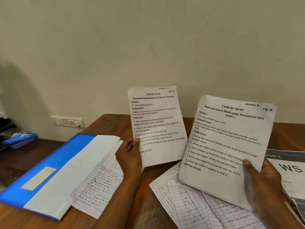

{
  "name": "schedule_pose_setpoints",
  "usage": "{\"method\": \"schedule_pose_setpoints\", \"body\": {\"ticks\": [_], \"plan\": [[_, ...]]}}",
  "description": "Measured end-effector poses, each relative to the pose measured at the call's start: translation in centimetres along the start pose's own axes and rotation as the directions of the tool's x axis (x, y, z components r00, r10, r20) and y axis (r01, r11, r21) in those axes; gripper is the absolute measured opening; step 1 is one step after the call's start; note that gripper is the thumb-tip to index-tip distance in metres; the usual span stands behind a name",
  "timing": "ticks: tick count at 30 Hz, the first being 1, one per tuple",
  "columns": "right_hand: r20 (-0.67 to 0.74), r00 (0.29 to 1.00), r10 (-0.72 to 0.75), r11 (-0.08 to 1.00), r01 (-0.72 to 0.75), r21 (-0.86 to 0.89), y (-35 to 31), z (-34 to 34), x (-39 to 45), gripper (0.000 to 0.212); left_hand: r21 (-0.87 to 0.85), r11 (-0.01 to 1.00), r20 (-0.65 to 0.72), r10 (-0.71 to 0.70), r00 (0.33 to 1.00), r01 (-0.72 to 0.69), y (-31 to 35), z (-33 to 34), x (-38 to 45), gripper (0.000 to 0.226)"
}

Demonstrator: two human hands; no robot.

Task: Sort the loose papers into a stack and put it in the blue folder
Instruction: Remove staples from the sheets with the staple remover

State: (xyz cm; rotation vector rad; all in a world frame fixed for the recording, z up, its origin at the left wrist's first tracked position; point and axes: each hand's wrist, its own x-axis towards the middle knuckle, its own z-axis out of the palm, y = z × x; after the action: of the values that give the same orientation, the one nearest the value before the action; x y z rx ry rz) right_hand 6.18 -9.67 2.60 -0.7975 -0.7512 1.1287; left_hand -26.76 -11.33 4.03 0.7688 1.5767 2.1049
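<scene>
The left hand [129, 157] pinches a printed sheet [156, 124] by its lower left edge, thumb across the front and fingers curled behind, holding it upright off the table — its heading reads "TASK ID: 2723". Just to the right of that grip, the right hand [262, 180] grasps a second printed sheet [229, 144] at its lower right edge, thumb on the printed face; this one is headed "TASK ID: 3649", tilts toward the right, and seems to have more paper behind it, though I cannot tell how many pages. The two held sheets sit side by side, near each other but apart. Below the right-hand grip, handwritten lined pages [194, 202] lie fanned loosely on the wooden table [145, 182]. Left of the left-hand grip another handwritten lined page [99, 184] lies flat, partly under a blank white sheet [69, 172] that rests on the blue folder [54, 159] — the folder lies flat near the table's left edge. Past the right hand, a grey printed booklet [290, 166] sits at the far right.
</scene>
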Motion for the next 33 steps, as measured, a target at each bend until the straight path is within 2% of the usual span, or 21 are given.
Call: {"method": "schedule_pose_setpoints", "body": {"ticks": [4,9,15,20,26,33], "plan": [[-0.044,0.999,-0.008,1.000,0.008,0.002,0.1,0.0,0.1,0.041,-0.080,0.995,-0.016,-0.056,0.998,0.054,0.0,-0.1,0.1,0.014],[-0.116,0.993,-0.007,0.999,0.001,-0.049,-0.5,-0.3,0.6,0.025,-0.103,0.989,0.048,-0.097,0.994,0.102,-0.4,0.2,-0.1,0.010],[-0.122,0.992,0.034,0.999,-0.036,-0.010,-2.0,-0.5,0.5,0.035,-0.060,0.983,0.192,-0.160,0.968,0.175,-1.6,0.9,-0.5,0.011],[-0.143,0.989,0.045,0.999,-0.047,-0.009,-2.1,-0.6,0.5,0.032,-0.033,0.976,0.279,-0.197,0.940,0.214,-1.9,1.4,-1.2,0.012],[-0.165,0.986,0.034,0.999,-0.038,-0.019,-1.3,-1.2,1.1,0.033,-0.017,0.973,0.338,-0.210,0.918,0.229,-1.9,2.0,-2.2,0.013],[-0.178,0.983,0.038,0.999,-0.042,-0.017,-1.6,-1.0,1.1,0.035,-0.023,0.968,0.332,-0.228,0.915,0.249,-1.9,2.0,-2.2,0.016]]}}
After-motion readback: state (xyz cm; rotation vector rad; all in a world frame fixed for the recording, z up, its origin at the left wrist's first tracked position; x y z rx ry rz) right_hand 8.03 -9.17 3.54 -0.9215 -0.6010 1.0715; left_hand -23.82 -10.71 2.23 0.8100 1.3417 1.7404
